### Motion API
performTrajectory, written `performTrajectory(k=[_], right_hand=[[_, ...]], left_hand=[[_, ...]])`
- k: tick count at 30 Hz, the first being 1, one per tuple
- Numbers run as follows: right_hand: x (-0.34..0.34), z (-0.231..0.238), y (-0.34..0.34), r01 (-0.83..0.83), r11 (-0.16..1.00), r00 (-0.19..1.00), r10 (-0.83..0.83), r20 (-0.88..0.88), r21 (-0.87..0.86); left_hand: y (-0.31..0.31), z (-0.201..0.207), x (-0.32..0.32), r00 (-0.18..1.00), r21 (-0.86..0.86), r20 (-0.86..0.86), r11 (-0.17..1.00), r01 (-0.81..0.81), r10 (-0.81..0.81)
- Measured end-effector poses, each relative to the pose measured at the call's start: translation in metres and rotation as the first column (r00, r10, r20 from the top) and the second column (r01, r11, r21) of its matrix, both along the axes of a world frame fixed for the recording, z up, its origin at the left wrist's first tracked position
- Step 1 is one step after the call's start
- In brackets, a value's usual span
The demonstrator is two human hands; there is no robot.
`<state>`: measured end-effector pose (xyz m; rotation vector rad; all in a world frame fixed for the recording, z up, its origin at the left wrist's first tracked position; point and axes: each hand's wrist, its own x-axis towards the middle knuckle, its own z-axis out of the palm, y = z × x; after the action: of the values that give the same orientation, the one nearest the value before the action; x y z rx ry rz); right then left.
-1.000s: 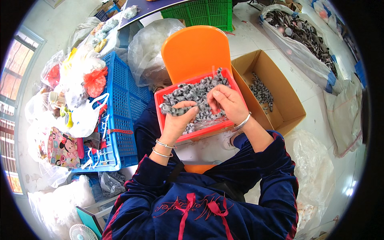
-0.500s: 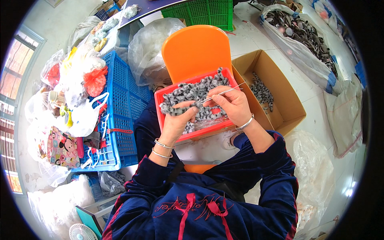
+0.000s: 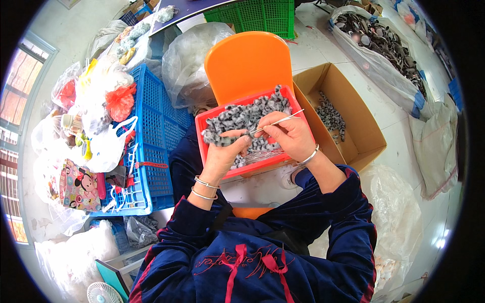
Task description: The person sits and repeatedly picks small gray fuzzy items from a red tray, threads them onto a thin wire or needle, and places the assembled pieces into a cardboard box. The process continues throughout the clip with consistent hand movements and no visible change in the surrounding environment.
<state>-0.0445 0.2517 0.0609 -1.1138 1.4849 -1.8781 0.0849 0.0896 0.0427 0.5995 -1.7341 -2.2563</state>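
Observation:
My left hand (image 3: 225, 154) is closed on a small grey-and-black striped plush tube (image 3: 216, 138), pinching its right end between thumb and fingers. Between the fingertips of my right hand (image 3: 294, 137) is a thin metal rod (image 3: 289, 118), slanting up to the right. Its lower end meets the pinched end of the tube; whether it is inside, I cannot tell. Both hands are over a red plastic tray (image 3: 200, 122). A heap of similar plush pieces (image 3: 242, 115) fills its far part, and a bundle of thin metal wires (image 3: 261, 157) lies nearer me.
An orange chair (image 3: 247, 60) stands behind the tray. To the right is a cardboard box (image 3: 361, 131) with more striped pieces (image 3: 331, 116). A blue plastic crate (image 3: 154, 151), with bags beside it, is at the left. A clear bag (image 3: 189, 60) of white stuffing sits beyond.
My right hand has shifted slightly down and left, bringing the rod with it. The rod's upper end sits lower. My left hand and the plush tube have hardly moved.

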Motion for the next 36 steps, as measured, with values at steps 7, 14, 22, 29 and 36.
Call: performTrajectory(k=[7, 14, 22, 29, 36], right_hand=[[0.003, -0.005, -0.003, 0.015, 0.999, 1.000, -0.016, -0.024, -0.039], [0.008, -0.027, -0.014, -0.002, 0.999, 0.999, 0.004, 0.035, -0.033], [-0.016, -0.011, 0.001, 0.100, 0.992, 0.962, -0.077, 0.263, -0.074], [-0.021, -0.013, 0.001, 0.126, 0.988, 0.960, -0.100, 0.261, -0.085], [0.001, -0.027, -0.012, 0.102, 0.995, 0.922, -0.099, 0.375, 0.012]], left_hand=[[0.000, 0.006, 0.000, 0.999, -0.003, -0.018, 0.999, 0.041, -0.041], [0.002, 0.011, 0.001, 0.999, -0.098, 0.003, 0.994, 0.050, -0.049], [-0.003, 0.017, 0.002, 1.000, -0.076, 0.029, 0.997, 0.000, 0.002], [-0.007, 0.010, -0.001, 0.998, -0.042, -0.021, 0.997, -0.061, 0.061], [-0.002, 0.017, -0.005, 0.998, -0.033, -0.003, 0.997, -0.065, 0.065]])
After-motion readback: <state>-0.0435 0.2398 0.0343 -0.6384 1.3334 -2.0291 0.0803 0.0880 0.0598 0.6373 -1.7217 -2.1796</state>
